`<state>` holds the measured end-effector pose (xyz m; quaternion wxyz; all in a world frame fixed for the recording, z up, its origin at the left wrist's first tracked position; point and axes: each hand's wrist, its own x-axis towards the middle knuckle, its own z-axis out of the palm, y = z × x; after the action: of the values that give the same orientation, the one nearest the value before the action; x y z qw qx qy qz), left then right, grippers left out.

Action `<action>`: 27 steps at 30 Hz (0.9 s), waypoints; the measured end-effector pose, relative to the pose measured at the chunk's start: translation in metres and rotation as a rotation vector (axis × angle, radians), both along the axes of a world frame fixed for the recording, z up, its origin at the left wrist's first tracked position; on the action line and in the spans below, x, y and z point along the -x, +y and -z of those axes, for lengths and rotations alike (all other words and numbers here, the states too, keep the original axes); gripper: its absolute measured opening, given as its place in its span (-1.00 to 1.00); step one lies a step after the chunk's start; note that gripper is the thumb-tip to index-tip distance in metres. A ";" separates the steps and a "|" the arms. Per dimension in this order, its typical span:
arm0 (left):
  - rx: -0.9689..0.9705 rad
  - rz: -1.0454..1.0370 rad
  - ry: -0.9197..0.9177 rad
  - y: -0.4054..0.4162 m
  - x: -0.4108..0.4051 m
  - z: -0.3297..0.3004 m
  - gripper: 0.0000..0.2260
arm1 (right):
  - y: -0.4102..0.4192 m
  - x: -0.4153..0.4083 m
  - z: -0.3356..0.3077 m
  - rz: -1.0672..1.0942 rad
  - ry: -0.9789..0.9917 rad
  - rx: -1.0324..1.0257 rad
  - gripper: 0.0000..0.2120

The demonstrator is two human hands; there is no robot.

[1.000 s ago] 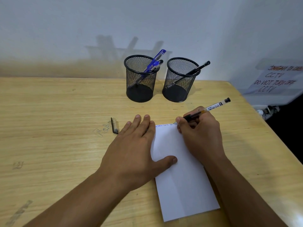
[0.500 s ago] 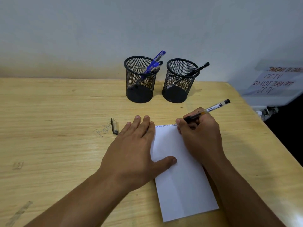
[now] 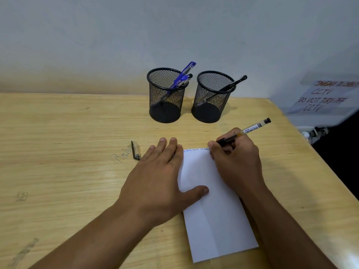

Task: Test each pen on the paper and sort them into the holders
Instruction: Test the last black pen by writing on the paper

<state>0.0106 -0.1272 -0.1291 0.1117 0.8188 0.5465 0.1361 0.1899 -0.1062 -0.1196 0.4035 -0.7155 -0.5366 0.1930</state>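
A white sheet of paper (image 3: pixel 213 214) lies on the wooden table (image 3: pixel 68 171). My left hand (image 3: pixel 159 179) rests flat on its left edge, fingers spread. My right hand (image 3: pixel 236 162) grips a clear pen with a black grip (image 3: pixel 250 129), its tip touching the paper's top edge beside a line of small writing. At the back stand two black mesh holders. The left holder (image 3: pixel 166 96) contains blue pens (image 3: pixel 183 76). In the right holder (image 3: pixel 212 98) leans a single black pen (image 3: pixel 233 85). A pen cap (image 3: pixel 136 150) lies left of my left hand.
The table ends close on the right, with a dark drop beyond it. A white box with a handwritten CCTV notice (image 3: pixel 322 98) sits past the far right corner. Pen scribbles (image 3: pixel 121 155) mark the tabletop beside the cap. A wall rises behind the holders.
The pen tip has stayed at the paper's top edge, with only slight shifts of my right hand. My left hand has kept its place on the paper.
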 end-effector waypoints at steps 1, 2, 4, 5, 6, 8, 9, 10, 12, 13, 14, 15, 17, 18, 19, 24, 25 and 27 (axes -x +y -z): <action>0.002 0.001 -0.001 0.000 0.000 0.000 -0.05 | 0.000 0.000 0.000 0.003 0.008 -0.001 -0.87; 0.005 0.003 0.000 0.000 0.000 0.000 -0.05 | 0.001 -0.001 0.000 0.009 0.029 -0.004 -0.87; 0.014 0.006 -0.002 0.000 0.000 0.000 -0.06 | 0.001 -0.003 0.000 0.026 0.110 -0.011 -0.87; 0.022 0.006 -0.006 0.000 0.000 -0.001 -0.06 | 0.001 -0.004 0.000 0.035 0.172 -0.018 -0.87; 0.032 0.005 -0.011 0.000 0.000 -0.001 -0.06 | 0.000 -0.004 -0.001 0.042 0.240 -0.028 -0.88; 0.050 0.004 -0.027 0.000 0.000 -0.002 -0.07 | -0.002 -0.006 -0.002 0.042 0.342 -0.050 -0.87; 0.055 0.005 -0.037 0.000 0.000 -0.003 -0.06 | -0.002 -0.006 -0.003 0.033 0.372 -0.060 -0.87; 0.054 0.006 -0.044 0.000 -0.001 -0.003 -0.06 | -0.002 -0.007 -0.003 0.021 0.399 -0.070 -0.86; 0.047 0.008 -0.066 -0.001 -0.001 -0.003 -0.07 | -0.002 -0.008 -0.003 0.000 0.437 -0.087 -0.86; 0.047 0.003 -0.091 -0.001 0.000 -0.003 -0.08 | -0.001 -0.008 -0.003 -0.008 0.437 -0.092 -0.86; 0.047 -0.008 -0.128 -0.002 0.000 -0.003 -0.11 | -0.001 -0.007 -0.003 -0.015 0.431 -0.094 -0.88; 0.040 -0.019 -0.170 -0.003 0.000 -0.004 -0.14 | -0.002 -0.007 -0.004 -0.018 0.426 -0.095 -0.89; 0.007 -0.049 -0.271 -0.007 0.001 -0.008 -0.25 | -0.003 -0.005 -0.006 -0.018 0.440 -0.096 -0.92; -0.029 -0.075 -0.325 -0.009 0.002 -0.010 -0.32 | -0.004 -0.005 -0.009 -0.019 0.452 -0.096 -0.94; -0.071 -0.111 -0.373 -0.010 0.005 -0.012 -0.40 | -0.004 -0.006 -0.011 -0.024 0.460 -0.092 -0.94; -0.105 -0.374 -0.494 0.000 0.030 -0.020 -0.79 | -0.009 -0.006 -0.017 -0.100 0.434 -0.071 -0.92; -0.072 -0.426 -0.488 0.002 0.035 -0.021 -0.83 | -0.011 -0.004 -0.019 -0.117 0.450 -0.068 -0.91; -0.029 -0.509 -0.445 0.003 0.043 -0.021 -0.85 | -0.015 0.001 -0.023 -0.138 0.502 -0.068 -0.90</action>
<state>-0.0320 -0.1245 -0.1080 0.1790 0.6079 0.6934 0.3430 0.1892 -0.1207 -0.0961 0.5339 -0.5929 -0.4733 0.3733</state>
